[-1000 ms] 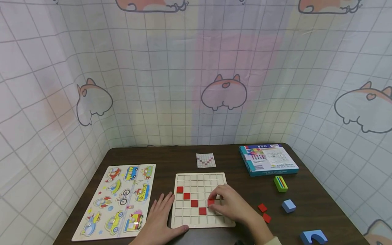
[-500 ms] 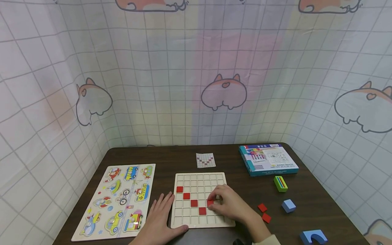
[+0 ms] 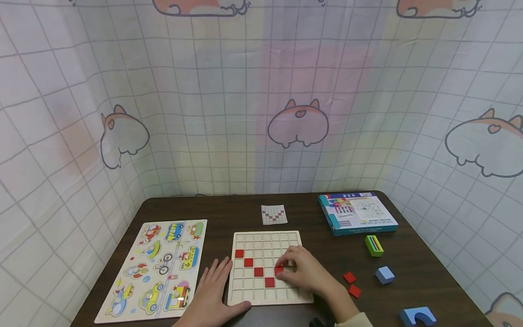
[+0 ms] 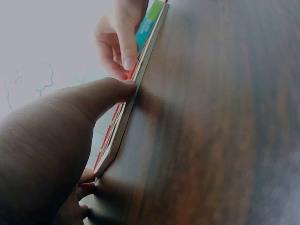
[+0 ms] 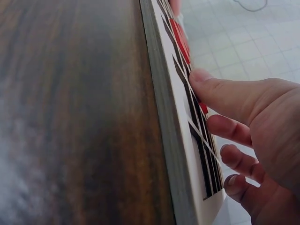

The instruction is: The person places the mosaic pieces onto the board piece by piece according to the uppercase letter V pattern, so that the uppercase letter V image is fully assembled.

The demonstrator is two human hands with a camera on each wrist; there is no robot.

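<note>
A square wooden grid board (image 3: 267, 245) lies in the middle of the table. Several red square tiles (image 3: 259, 272) sit in its cells, stepping diagonally down to the right. My right hand (image 3: 305, 273) is over the board's right half, thumb and fingers pinching another red tile (image 3: 278, 270) at a cell up and right of the lowest one. My left hand (image 3: 213, 293) lies with fingers spread along the board's left edge. In the left wrist view its thumb (image 4: 110, 91) touches the front edge of the board.
Two loose red tiles (image 3: 352, 284) lie right of the board. Farther right are a blue cube (image 3: 385, 275), a blue arch block (image 3: 418, 315), a green striped block (image 3: 374, 245) and a flat box (image 3: 359, 213). A pattern card (image 3: 274, 215) lies behind; a vehicle puzzle (image 3: 157, 270) lies left.
My right hand has shifted very slightly left with the red tile between its fingers. My left hand has stayed at the board's edge.
</note>
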